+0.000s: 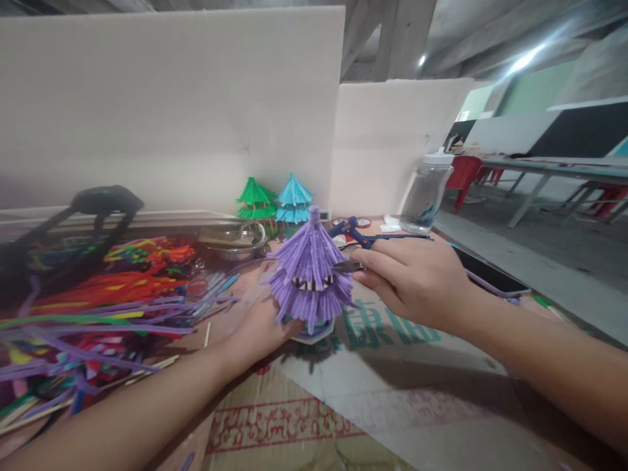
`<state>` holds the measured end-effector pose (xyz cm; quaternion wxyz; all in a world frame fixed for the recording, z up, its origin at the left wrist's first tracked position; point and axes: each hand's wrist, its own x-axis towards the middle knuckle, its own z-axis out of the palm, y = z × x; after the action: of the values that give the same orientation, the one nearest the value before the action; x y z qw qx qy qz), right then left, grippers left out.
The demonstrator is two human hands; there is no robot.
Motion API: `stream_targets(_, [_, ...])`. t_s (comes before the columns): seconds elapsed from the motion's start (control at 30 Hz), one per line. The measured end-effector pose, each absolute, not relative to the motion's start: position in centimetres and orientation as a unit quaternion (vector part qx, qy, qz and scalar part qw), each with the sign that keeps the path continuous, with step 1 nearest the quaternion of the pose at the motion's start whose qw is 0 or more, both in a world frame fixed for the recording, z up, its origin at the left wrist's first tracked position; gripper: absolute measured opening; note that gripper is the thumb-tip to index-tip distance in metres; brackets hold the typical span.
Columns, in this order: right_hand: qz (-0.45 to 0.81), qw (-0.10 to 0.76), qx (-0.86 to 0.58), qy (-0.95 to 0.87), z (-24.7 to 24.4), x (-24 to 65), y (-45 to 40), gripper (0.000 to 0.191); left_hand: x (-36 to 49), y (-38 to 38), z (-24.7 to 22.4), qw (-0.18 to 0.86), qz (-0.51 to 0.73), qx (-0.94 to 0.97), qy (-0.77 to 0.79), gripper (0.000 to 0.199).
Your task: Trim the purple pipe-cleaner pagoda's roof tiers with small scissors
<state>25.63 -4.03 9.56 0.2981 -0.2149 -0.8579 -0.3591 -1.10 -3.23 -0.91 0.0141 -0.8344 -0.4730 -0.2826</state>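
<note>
A purple two-tiered pavilion model (314, 261) of fuzzy stems stands upright at the centre, on a pale base (314, 335). My left hand (267, 327) is closed at the model's lower left, its fingertips partly hidden under the lower roof. On the right, my right hand (417, 278) pinches a small dark metal tool (349, 266), whose tip meets the right side of the upper roof. Behind it, a blue glue gun (350, 230) lies on the table.
Green (256, 199) and light blue (293, 199) models stand behind. Loose coloured stems (112, 291) cover the left, near a glass bowl (235, 239). A water bottle (426, 193) and phone (490, 271) are at the right. A partition (171, 111) rises behind.
</note>
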Motion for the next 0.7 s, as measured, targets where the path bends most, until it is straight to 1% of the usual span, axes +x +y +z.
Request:
stream_targets(0.3, [-0.373,0.299,-0.225,-0.849,9.31,25.47,-4.06,0.022,-1.04,-3.29,-0.63,-0.009,-0.288,-0.833,-0.473,0.028])
stream_targets(0.47, [-0.371,0.296,-0.229,-0.850,9.30,25.43,-3.99,0.023,-1.01,-3.28,-0.70,-0.007,-0.299,-0.835,-0.462,0.033])
stream_targets(0.7, [-0.374,0.293,-0.217,-0.853,9.32,25.53,-4.02,0.025,-0.95,-3.30,-0.53,-0.009,-0.304,-0.839,-0.451,0.034])
